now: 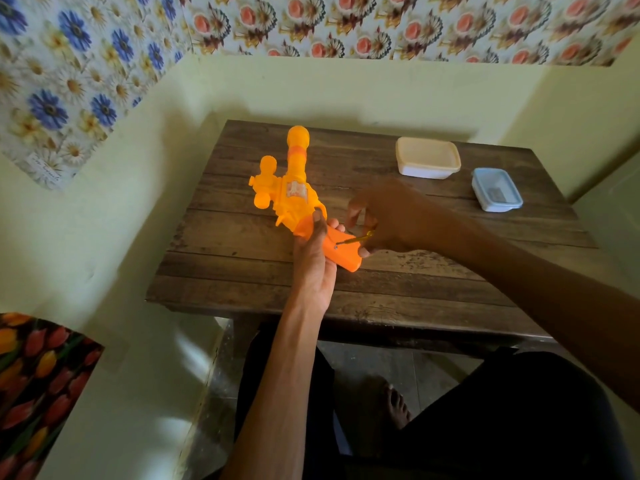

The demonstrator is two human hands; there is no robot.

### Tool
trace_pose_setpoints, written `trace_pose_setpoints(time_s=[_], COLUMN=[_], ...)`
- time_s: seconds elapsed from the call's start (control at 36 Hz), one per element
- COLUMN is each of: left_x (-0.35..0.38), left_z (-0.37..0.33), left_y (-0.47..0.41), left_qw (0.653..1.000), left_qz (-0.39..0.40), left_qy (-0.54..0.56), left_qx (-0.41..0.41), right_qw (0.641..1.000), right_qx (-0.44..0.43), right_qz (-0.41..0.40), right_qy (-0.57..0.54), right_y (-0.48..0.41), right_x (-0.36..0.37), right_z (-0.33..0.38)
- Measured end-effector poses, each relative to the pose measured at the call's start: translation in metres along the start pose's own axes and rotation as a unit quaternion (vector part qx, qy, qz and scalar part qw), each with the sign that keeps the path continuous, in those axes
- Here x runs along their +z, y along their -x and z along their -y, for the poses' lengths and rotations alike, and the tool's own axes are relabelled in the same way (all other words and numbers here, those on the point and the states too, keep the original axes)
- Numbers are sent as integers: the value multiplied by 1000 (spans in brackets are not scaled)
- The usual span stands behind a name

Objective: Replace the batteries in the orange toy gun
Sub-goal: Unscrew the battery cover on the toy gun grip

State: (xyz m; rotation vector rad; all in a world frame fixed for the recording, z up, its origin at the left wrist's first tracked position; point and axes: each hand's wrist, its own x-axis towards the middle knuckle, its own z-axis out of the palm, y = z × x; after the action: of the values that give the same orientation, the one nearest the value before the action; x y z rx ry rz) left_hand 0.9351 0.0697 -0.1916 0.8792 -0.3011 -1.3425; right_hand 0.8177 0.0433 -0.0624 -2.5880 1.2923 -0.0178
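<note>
Left hand [313, 252] grips orange toy gun [294, 192] handle; right hand [375, 220] holds screwdriver [353, 240] at cover screw [335, 247]. Next, likely: seat tip, back screw out.

wooden table [242, 271], two tubs [428, 157] (lidded)

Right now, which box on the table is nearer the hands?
The cream-lidded box; the blue-lidded box sits farther right, by the table edge.

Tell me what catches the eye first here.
The bright orange toy gun stands out, gripped by the left hand over the wooden table. The right hand holds a small screwdriver, tip at a screw in the gun's handle. A cream-lidded box and a blue-lidded box sit far right.
</note>
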Motion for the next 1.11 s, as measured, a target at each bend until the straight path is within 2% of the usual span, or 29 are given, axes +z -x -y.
trace_pose_setpoints(time_s=[0.28,0.39,0.53,0.72,0.83,1.11], left_x=[1,-1,1,1,-1,4], left_z=[0,0,5,7,8,6], left_y=[0,0,-2,-4,-6,0], left_qw=[1000,1000,1000,999,999,999], left_qz=[-6,4,19,24,25,17], left_qy=[-1,-1,-1,1,5,13], left_qx=[5,6,19,30,32,30], right_qw=[991,971,949,932,925,924], right_qx=[62,137,224,245,271,249], right_qz=[-3,-64,-155,-223,-226,-237], right_qy=[-120,-186,-162,-145,-138,-168], right_y=[12,18,31,26,15,13], right_x=[8,29,66,90,90,92], right_z=[-26,-53,-96,-119,-120,-128])
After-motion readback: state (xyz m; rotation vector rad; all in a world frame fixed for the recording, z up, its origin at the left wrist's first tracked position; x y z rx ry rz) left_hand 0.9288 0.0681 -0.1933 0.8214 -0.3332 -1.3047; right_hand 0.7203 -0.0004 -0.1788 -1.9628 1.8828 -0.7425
